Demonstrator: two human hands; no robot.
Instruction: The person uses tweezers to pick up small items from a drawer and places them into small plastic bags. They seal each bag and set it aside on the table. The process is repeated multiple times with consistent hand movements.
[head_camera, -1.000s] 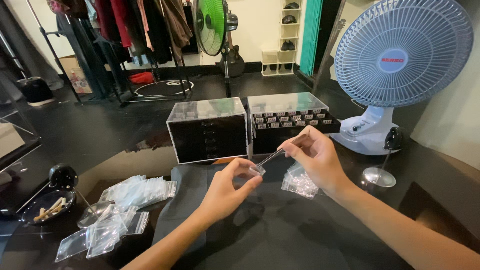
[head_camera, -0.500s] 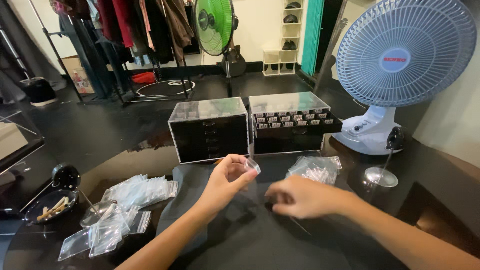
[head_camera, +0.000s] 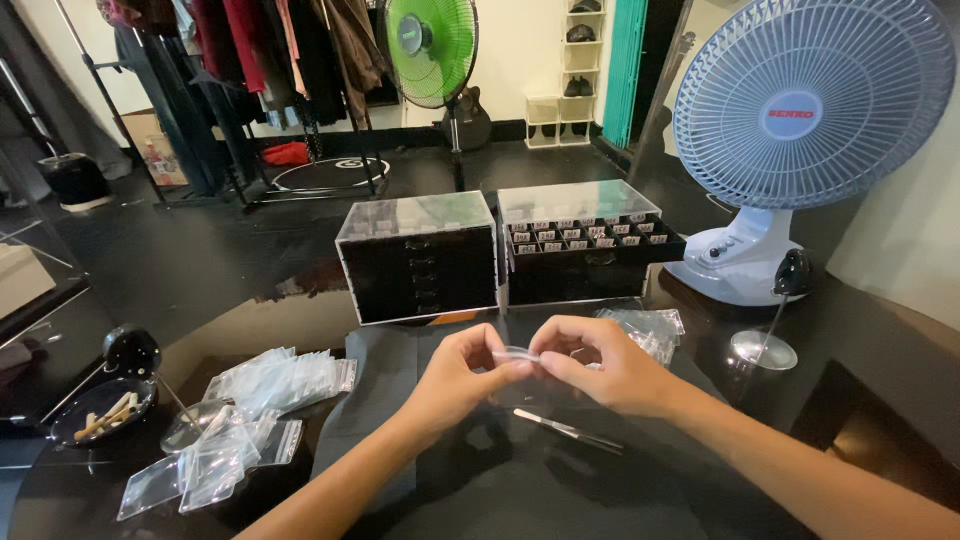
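Note:
My left hand (head_camera: 462, 377) and my right hand (head_camera: 598, 362) meet over a dark mat (head_camera: 400, 400) on the black table. Both pinch the top edge of one small clear plastic bag (head_camera: 515, 356) between thumb and fingers. A pair of metal tweezers (head_camera: 568, 430) lies on the mat just below my right hand, not held. A pile of small clear bags (head_camera: 648, 330) sits behind my right hand.
Two drawer cases, one black (head_camera: 418, 258) and one with labelled compartments (head_camera: 588, 245), stand behind the mat. A blue desk fan (head_camera: 800, 120) is at the right. More clear bags (head_camera: 250, 400) and a dark dish (head_camera: 100, 410) lie at the left.
My right hand put the tweezers down on the mat, then rose and joined my left hand on the small clear bag.

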